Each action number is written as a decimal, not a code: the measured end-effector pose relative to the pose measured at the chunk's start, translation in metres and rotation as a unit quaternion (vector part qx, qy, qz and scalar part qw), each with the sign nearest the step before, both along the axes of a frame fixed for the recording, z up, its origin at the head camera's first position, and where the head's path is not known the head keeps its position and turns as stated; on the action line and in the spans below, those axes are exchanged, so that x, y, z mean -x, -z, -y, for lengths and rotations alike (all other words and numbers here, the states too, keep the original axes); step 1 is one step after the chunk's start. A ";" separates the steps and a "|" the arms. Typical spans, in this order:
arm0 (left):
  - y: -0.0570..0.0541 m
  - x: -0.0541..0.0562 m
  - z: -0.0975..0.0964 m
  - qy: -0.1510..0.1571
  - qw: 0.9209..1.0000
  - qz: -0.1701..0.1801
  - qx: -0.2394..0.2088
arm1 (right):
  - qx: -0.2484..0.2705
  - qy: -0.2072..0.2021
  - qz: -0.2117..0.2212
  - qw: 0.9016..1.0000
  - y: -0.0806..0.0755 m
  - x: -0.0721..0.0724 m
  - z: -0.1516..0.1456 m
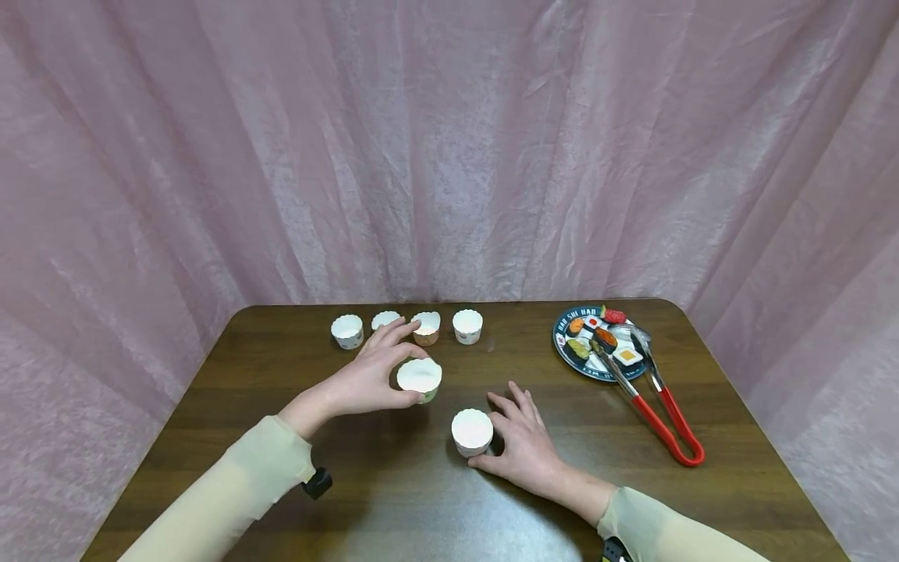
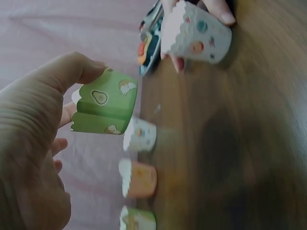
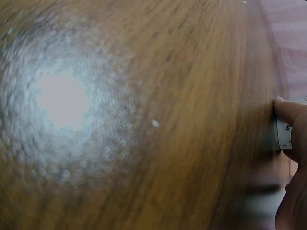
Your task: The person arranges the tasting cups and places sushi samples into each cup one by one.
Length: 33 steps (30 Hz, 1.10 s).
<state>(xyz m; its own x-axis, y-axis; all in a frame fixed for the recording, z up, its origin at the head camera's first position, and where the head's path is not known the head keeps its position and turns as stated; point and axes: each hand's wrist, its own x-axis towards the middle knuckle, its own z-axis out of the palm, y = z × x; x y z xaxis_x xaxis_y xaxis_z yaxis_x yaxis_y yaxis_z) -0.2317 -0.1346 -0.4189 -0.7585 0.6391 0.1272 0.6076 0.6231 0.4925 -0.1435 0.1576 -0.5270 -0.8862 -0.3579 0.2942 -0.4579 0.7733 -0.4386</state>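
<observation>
My left hand (image 1: 372, 376) pinches a green paper baking cup (image 2: 106, 106) between thumb and fingers, above the table. Avocado prints and a scalloped white rim show on it. Nearer the front, my right hand (image 1: 525, 446) holds a white paper baking cup (image 1: 471, 434) by its side, thumb at the front and fingers behind. This cup stands upright at table level, and the left wrist view shows small coloured prints on its wall. In the right wrist view only the thumb side of that hand and a sliver of the cup appear at the right edge.
Behind my left hand stands a row of several paper cups, among them an orange one (image 1: 425, 331) and a white one (image 1: 467, 326). At right, a blue-rimmed plate (image 1: 559, 343) bears sushi pieces, with red-handled tongs (image 1: 660, 421) lying across it. A pink curtain (image 1: 449, 156) hangs behind the table.
</observation>
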 end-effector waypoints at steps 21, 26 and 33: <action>0.022 0.013 0.096 -0.163 0.986 -0.027 -0.004 | 0.007 -0.004 0.005 1.000 -0.002 -0.002 -0.001; 0.029 0.017 0.108 -0.199 0.980 -0.014 0.016 | 0.004 -0.003 0.009 1.000 -0.003 -0.002 -0.001; 0.045 0.022 0.117 -0.221 0.975 -0.009 0.023 | -0.001 -0.003 0.008 1.000 -0.002 -0.001 -0.001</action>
<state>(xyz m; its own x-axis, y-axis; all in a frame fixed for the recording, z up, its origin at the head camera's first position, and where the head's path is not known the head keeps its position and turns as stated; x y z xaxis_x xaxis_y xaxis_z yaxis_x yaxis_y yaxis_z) -0.2538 -0.2516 -0.4637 -0.9592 0.2552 0.1214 0.2823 0.8472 0.4500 -0.1420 0.1582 -0.5249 -0.8887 -0.3632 0.2797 -0.4552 0.7719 -0.4438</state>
